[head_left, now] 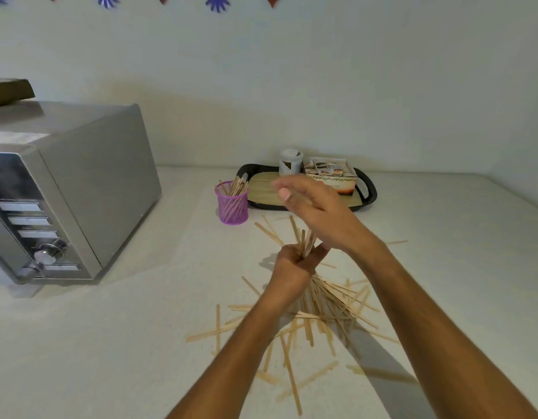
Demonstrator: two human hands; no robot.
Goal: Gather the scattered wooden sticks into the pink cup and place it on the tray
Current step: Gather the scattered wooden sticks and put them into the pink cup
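Wooden sticks (319,309) lie scattered on the counter (110,343); some stand in the pink cup (232,204), just left of the tray (367,192). Left hand (295,261) grips a bundle, fingers curled round it. Right hand (316,207) above, blurred, fingers extended, loosely together, holding nothing. Microwave (65,192) far left.
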